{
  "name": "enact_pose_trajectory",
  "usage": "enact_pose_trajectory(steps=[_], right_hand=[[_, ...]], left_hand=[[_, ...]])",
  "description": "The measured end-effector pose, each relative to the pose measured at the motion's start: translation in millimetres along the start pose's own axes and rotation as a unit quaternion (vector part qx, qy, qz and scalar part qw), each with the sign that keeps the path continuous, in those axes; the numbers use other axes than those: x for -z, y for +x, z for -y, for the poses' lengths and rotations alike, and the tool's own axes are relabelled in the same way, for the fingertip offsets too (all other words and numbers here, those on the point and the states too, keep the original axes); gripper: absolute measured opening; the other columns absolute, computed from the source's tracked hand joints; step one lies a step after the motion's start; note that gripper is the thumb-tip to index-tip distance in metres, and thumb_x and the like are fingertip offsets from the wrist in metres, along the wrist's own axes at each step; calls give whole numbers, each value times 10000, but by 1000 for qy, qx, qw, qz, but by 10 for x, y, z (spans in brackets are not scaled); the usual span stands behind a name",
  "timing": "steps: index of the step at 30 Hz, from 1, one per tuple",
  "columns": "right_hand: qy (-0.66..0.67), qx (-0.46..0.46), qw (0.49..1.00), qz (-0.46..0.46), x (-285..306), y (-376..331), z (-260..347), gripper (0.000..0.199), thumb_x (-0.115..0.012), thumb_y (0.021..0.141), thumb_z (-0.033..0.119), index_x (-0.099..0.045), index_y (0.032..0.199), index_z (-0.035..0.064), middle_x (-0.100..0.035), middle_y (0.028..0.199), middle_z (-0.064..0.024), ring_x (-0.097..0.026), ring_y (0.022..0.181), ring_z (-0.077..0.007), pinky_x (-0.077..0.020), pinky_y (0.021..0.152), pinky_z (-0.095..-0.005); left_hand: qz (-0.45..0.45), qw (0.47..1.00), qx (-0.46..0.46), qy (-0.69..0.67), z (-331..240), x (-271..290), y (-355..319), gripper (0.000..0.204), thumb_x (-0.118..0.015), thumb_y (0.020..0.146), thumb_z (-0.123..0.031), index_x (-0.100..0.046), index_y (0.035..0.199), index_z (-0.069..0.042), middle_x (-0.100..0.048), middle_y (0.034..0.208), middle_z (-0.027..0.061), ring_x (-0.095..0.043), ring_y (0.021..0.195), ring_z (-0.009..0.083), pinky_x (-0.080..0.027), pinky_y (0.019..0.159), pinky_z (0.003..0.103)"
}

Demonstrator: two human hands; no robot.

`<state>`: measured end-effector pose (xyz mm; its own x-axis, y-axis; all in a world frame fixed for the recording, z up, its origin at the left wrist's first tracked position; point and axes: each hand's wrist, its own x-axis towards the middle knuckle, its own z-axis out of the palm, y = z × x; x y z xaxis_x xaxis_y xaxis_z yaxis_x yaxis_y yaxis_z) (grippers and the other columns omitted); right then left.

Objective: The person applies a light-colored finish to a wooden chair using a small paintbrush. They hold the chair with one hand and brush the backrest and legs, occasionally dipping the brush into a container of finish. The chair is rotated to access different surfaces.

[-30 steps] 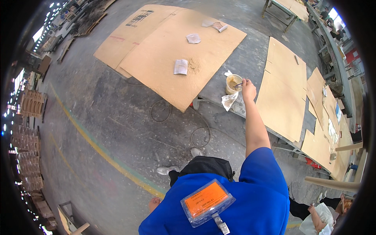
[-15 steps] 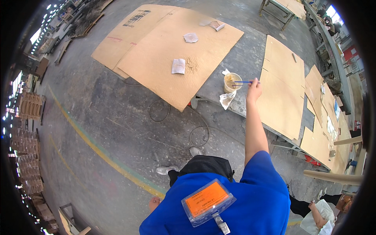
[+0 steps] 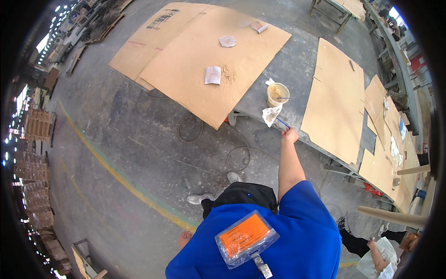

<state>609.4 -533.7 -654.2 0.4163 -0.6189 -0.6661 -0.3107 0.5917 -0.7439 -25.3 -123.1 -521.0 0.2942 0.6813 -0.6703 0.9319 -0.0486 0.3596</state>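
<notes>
My right hand (image 3: 290, 135) is at the near edge of the grey table, fingers closed round the end of a thin blue stick-like tool (image 3: 282, 123). The tool's far end meets a crumpled, stained white paper (image 3: 270, 114); I cannot tell whether it presses on it. Just beyond the paper stands a pale plastic tub (image 3: 278, 95) with beige-brown paste inside and a second thin dark stick (image 3: 284, 98) across its rim. Low beside my body, my left hand (image 3: 184, 238) shows only partly, its fingers mostly hidden; no held thing is visible there.
A large cardboard sheet (image 3: 195, 69) overhangs the table's left side, bearing several abrasive-looking pads (image 3: 213, 75). Another cardboard sheet (image 3: 335, 107) covers the right. Pale wooden parts (image 3: 392, 216) jut in at right, near another person's arm (image 3: 377, 255). A cable (image 3: 238, 158) loops across the floor.
My right hand has come down toward me and slightly left, bringing the blue tool from over the tub to the white paper. My left hand stays low at my side.
</notes>
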Motion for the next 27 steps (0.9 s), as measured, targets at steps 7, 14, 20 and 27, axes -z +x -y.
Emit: enact_pose_trajectory(steps=[7,14,20,27], right_hand=[[65,-4,993,100,408,226,-197,120,-641,1023,175,-632,1030,55,-634,816,-59,-592,677,-184,-459,548,-336],[-91,-94,981,145,595,515,71,308,-677,1020,340,-708,1159,67,-687,926,-39,-621,748,-158,-514,651,-279],[151,-88,945,276,794,288,366,362,-577,1095,444,-692,1106,101,-657,848,6,-595,680,-129,-548,645,-282],[106,-182,957,199,2486,-229,-176,459,-436,1102,582,-538,931,169,-603,759,29,-519,543,-100,-412,471,-256]], left_hand=[[22,999,-40,16,279,-33,56,314,-678,979,-299,-745,1104,-19,-771,930,181,-736,826,308,-562,742,455],[15,989,-90,120,132,-153,110,380,-649,975,-409,-761,1116,-75,-765,1089,202,-720,1047,414,-558,916,520],[14,978,-184,102,-64,-20,253,371,-621,985,-382,-743,1121,-59,-751,1126,222,-709,1067,424,-553,937,520],[-25,975,-216,48,540,-139,69,369,-630,1005,-382,-755,1160,-71,-769,1116,199,-731,1056,375,-560,928,475]])
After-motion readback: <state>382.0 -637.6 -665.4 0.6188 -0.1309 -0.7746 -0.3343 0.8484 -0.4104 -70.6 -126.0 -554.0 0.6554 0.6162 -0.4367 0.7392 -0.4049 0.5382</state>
